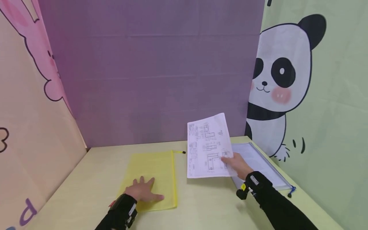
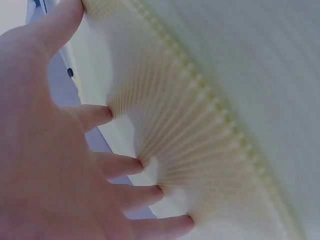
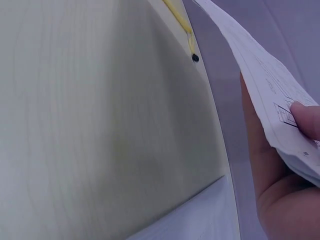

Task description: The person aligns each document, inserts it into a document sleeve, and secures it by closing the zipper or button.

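Note:
A yellow zippered mesh pouch [image 1: 155, 166] lies flat on the table, its zipper edge facing right. My left hand [image 1: 145, 190] rests on its lower part with fingers spread; in the left wrist view the fingertips press the mesh [image 2: 170, 130] into creases. My right hand [image 1: 238, 164] holds a small stack of paper sheets [image 1: 208, 143] printed with technical drawings, raised above the table. The right wrist view shows the thumb [image 3: 307, 117] on the printed face and the other fingers behind the sheets [image 3: 265, 85].
A pale document pouch with a grey-blue edge [image 1: 258, 163] lies at the table's right side, partly behind my right hand and the sheets. Its blue zipper pull [image 1: 291, 191] hangs near the right edge. A purple backdrop [image 1: 149, 80] stands behind the table [image 1: 83, 188].

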